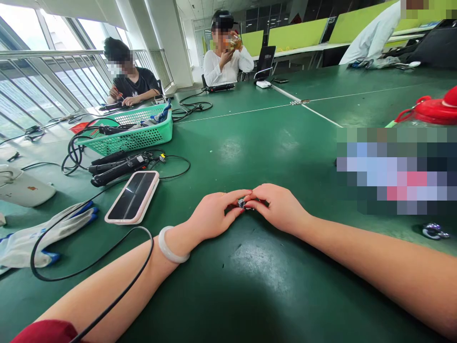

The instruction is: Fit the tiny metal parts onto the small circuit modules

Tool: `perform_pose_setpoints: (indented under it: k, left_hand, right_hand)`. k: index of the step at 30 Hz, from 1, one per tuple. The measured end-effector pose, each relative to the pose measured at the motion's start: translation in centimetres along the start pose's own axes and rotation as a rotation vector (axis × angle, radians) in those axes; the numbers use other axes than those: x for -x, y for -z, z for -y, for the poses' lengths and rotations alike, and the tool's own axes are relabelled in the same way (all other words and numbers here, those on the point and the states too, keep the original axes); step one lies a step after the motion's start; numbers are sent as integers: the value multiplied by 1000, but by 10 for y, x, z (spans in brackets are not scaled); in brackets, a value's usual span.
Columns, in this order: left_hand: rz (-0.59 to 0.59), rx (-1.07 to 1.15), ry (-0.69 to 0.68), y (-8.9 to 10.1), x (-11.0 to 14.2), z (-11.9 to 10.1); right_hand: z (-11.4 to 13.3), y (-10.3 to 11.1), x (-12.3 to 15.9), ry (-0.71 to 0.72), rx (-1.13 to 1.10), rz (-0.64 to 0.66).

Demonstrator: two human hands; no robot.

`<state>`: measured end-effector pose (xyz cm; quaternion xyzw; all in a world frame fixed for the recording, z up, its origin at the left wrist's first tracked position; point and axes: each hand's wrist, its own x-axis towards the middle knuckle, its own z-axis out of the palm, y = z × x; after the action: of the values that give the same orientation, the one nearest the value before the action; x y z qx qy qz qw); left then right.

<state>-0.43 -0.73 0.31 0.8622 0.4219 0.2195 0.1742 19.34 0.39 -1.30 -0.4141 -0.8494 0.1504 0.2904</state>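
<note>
Just above the green tabletop, both hands meet at the middle of the view around a small dark and silver shiny piece (242, 204). Its kind is too small and too covered to make out. My left hand (210, 214), with a pale bangle (167, 245) at the wrist, pinches it between thumb and fingers from the left. From the right, my right hand (282, 207) closes thumb and fingers on its other side. The fingertips of the two hands touch or nearly touch, hiding most of the piece.
Left lie a phone (133, 197), cabled black devices (121, 166), a green basket (143, 136), a glove (50, 233) and a white container (24, 186). A black cable (96, 271) crosses my left forearm. Right are a small shiny purple-silver object (433, 231) and a red lid (437, 109). People sit beyond.
</note>
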Motion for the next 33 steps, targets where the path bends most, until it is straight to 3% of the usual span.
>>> perform_pose_setpoints:
  k: [8,13,21,24,28,33]
  left_hand:
    - [-32,127,-5,0,1,2]
    - [-18,92,-30,-1,1,2]
    - [8,237,-47,2,4,-1]
    - [-6,256,3,3,5,-3]
    - [-28,297,113,2,5,1]
    - [1,371,238,3,3,10]
  right_hand:
    - [2,1,2,-11,-15,0]
    - [3,4,2,-23,-32,6]
    - [1,1,3,53,-22,20]
    - [-3,7,1,9,-13,9]
    - [-19,21,-3,-208,24,-13]
    - [-32,23,-3,-222,40,156]
